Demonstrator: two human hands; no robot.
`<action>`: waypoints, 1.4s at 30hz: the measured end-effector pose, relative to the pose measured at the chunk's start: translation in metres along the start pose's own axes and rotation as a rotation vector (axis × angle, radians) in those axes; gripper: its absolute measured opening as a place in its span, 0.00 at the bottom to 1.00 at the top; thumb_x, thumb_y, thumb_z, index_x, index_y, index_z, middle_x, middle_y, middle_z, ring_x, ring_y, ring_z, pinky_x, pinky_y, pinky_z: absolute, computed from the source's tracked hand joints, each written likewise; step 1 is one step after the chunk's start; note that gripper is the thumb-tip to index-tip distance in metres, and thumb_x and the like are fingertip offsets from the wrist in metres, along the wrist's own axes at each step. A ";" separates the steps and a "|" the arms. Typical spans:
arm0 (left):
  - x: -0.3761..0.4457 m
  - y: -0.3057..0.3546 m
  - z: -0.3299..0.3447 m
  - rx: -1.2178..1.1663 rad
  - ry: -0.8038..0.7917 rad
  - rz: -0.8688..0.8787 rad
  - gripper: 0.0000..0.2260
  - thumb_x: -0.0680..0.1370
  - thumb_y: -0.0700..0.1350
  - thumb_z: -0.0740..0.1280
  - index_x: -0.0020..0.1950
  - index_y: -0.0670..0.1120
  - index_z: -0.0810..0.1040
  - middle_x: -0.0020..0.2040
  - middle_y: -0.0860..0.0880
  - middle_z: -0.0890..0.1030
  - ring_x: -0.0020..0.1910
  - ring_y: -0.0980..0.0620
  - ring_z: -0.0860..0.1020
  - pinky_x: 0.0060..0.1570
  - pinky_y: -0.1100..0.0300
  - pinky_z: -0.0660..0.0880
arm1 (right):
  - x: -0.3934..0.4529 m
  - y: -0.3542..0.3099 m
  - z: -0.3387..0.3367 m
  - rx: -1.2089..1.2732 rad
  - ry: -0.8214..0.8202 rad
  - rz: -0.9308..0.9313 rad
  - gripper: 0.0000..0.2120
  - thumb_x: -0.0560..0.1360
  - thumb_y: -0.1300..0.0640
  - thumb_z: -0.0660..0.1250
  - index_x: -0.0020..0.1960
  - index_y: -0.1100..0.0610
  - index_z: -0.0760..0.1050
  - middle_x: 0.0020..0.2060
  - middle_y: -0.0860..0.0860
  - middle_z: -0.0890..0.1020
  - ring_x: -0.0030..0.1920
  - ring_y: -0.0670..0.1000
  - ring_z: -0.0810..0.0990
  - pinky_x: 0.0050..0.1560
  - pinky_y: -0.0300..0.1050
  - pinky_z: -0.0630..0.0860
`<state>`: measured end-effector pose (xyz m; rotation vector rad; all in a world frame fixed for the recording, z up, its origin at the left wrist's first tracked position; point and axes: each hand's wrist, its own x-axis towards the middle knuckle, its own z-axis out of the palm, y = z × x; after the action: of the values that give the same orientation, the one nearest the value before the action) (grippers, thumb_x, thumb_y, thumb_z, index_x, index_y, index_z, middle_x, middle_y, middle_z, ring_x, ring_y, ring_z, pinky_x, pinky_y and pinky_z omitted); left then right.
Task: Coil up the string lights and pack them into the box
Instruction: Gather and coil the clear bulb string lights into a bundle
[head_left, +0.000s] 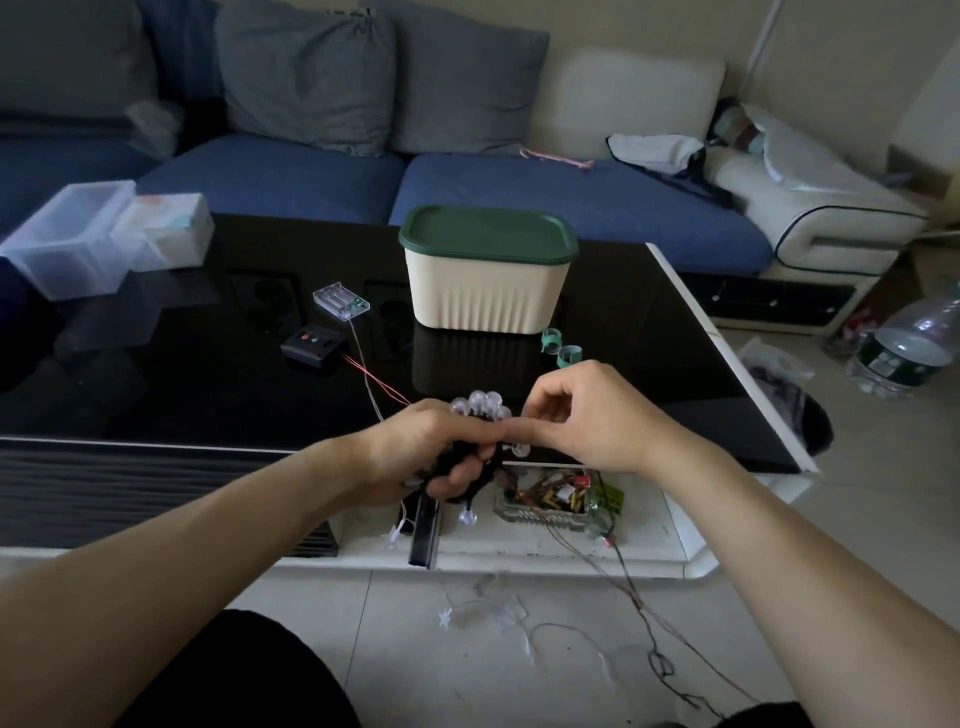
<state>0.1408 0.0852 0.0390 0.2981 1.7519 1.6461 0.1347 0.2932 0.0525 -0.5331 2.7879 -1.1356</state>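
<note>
We are gripping a bundle of string lights (480, 415) in our left hand (415, 452), fingers curled around the dark wire above the near edge of the bench (208, 395). Our right hand (587, 415) is pinching the bundle beside the clear bulbs. The box (485, 296) is sitting farther back on the bench with its green lid (488, 234) on. Loose wire (649, 639) is trailing onto the floor.

No text can be read anywhere; the water bottle's (906, 347) label is too blurred.
</note>
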 end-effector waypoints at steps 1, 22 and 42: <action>0.001 0.001 -0.001 -0.040 0.022 0.003 0.12 0.74 0.49 0.66 0.37 0.42 0.72 0.24 0.46 0.67 0.20 0.53 0.62 0.23 0.62 0.60 | 0.000 0.000 -0.001 0.003 0.015 0.004 0.18 0.66 0.38 0.75 0.40 0.53 0.84 0.34 0.47 0.84 0.33 0.40 0.78 0.36 0.38 0.75; 0.005 0.014 -0.028 -0.758 0.401 0.194 0.14 0.81 0.49 0.58 0.36 0.47 0.68 0.29 0.49 0.70 0.24 0.54 0.66 0.24 0.65 0.62 | -0.003 0.024 -0.006 0.351 -0.227 0.303 0.16 0.82 0.48 0.64 0.49 0.61 0.81 0.29 0.49 0.72 0.26 0.45 0.66 0.30 0.40 0.65; 0.007 0.002 -0.005 -0.390 0.160 -0.063 0.15 0.77 0.55 0.59 0.46 0.42 0.72 0.40 0.42 0.71 0.39 0.44 0.74 0.44 0.55 0.69 | -0.011 -0.043 0.022 -0.032 -0.469 -0.038 0.04 0.76 0.54 0.73 0.49 0.52 0.85 0.33 0.38 0.81 0.35 0.40 0.77 0.42 0.39 0.76</action>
<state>0.1322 0.0861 0.0379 -0.0711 1.4891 1.9617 0.1621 0.2544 0.0657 -0.7470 2.4011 -0.8387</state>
